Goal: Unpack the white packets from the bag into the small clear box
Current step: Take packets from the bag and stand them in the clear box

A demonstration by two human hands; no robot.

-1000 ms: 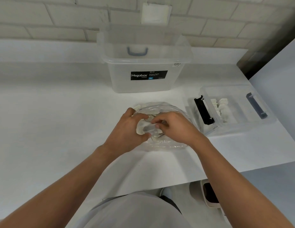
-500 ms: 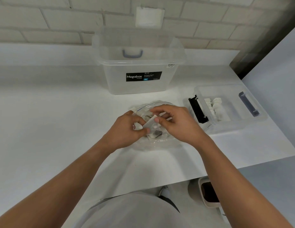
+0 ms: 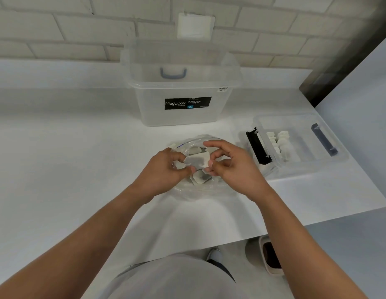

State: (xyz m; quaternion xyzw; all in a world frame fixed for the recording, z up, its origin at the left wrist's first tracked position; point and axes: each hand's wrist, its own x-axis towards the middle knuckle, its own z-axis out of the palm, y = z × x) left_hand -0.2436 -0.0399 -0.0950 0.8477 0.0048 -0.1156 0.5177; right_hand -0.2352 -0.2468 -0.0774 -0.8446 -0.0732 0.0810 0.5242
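A clear plastic bag (image 3: 200, 188) lies on the white counter in front of me with several white packets inside. Just above it I hold one white packet (image 3: 197, 161) between both hands. My left hand (image 3: 164, 171) pinches its left edge and my right hand (image 3: 228, 167) pinches its right edge with thumb and fingers. The small clear box (image 3: 299, 145) stands to the right, open, with a row of white packets (image 3: 280, 145) stacked in it.
A large clear Megabox tub (image 3: 181, 93) stands at the back against the brick wall. A black-edged lid (image 3: 257, 145) leans at the small box's left side. The counter's edge runs close on the right. A small bin (image 3: 270, 255) sits on the floor below.
Both hands worked inside the bag, then lifted one white packet out and a little above it. The packet now sits flat between my two hands.
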